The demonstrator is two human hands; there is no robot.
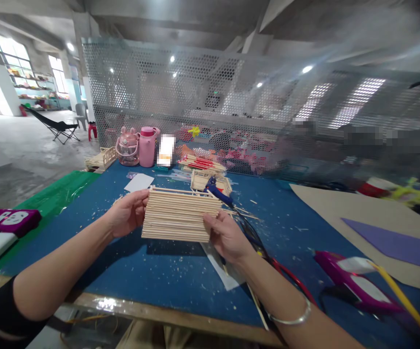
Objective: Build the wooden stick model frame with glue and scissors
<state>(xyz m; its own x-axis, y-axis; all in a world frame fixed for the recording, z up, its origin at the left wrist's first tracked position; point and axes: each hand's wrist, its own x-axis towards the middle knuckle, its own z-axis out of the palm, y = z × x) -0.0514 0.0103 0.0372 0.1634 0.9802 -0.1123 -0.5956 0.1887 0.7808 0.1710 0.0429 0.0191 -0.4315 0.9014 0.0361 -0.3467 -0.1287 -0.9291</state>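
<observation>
Between my hands, raised over the blue table, is a panel of thin wooden sticks (179, 215) laid side by side. My left hand (129, 213) grips its left edge near the upper corner, fingers curled behind it. My right hand (228, 237) pinches the lower right side, thumb on the front face. Just behind the panel lies a blue glue gun (219, 191), resting by a small wooden stick frame (199, 180). White paper (228, 278) lies under my right hand, partly hidden. A bundle of red-tipped sticks (202, 164) sits farther back.
A pink flask (147, 148) and a pink bottle (128, 149) stand at the back left before a perforated metal screen (152, 82). At right are a purple-and-white device (355, 283), a purple sheet (395, 242) and brown board (326, 208). Dark cables run beside my right forearm.
</observation>
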